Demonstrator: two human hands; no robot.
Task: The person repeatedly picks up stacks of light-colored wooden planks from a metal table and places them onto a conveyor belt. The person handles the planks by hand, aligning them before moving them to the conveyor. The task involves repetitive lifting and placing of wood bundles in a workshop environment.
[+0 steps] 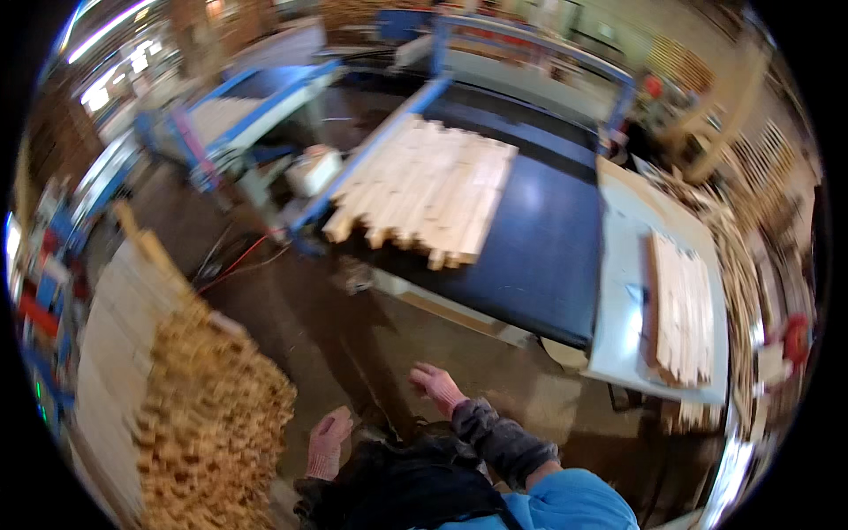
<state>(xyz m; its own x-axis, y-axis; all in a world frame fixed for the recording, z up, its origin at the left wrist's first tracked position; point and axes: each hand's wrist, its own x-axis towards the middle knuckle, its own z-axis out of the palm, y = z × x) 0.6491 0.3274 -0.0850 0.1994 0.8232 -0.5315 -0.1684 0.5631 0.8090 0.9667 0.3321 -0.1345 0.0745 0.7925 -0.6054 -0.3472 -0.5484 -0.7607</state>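
Note:
My left hand (328, 440), in a pale pink knit glove, hangs low over the floor with nothing in it. The nearest thing to it is a big stack of wooden strips (212, 415) on the left, its cut ends facing me. My right hand (436, 389), gloved the same way, reaches forward and inward, also holding nothing, with its fingers loosely stretched. Ahead, a row of light wooden boards (433, 185) lies side by side with uneven ends on a dark conveyor belt (548, 238). Both hands are apart from the belt and the boards.
A pale side table (623, 283) on the right carries a smaller stack of boards (682, 309). Wood offcuts (738, 265) pile up behind it. Another blue-framed machine (247, 106) stands far left. A red cable (238, 265) lies on the floor beside the strip stack.

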